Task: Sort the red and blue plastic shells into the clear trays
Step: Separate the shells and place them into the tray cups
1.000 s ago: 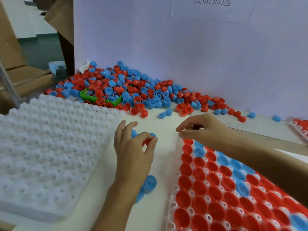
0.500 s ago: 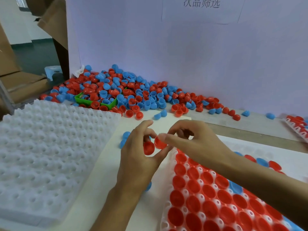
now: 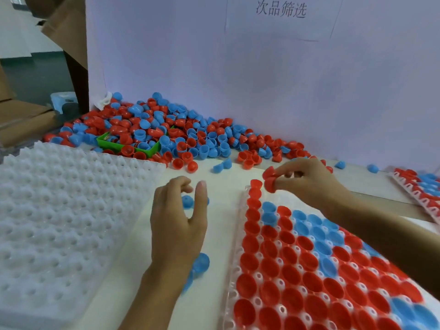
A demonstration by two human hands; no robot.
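My right hand [image 3: 307, 179] pinches red shells [image 3: 269, 178] just above the far left corner of the clear tray [image 3: 232, 277], which is packed with red and blue shells set open side up. My left hand [image 3: 177, 225] hovers over the table left of that tray, fingers loosely curled and holding nothing. Loose blue shells lie under and around it: one [image 3: 187, 201] between its fingers and thumb, another [image 3: 201, 262] by the wrist. A big pile of mixed red and blue shells [image 3: 166, 134] lies along the back wall.
A stack of empty white dimpled trays [image 3: 59, 222] fills the left side. A green bin [image 3: 128, 147] sits half buried in the pile. Another filled tray [image 3: 419, 189] pokes in at the right edge. A white backboard with printed characters stands behind; cardboard boxes lie at far left.
The hands met at the centre and the red shells went from my left hand to my right. My right hand then carried them right, over the tray corner; my left hand opened.
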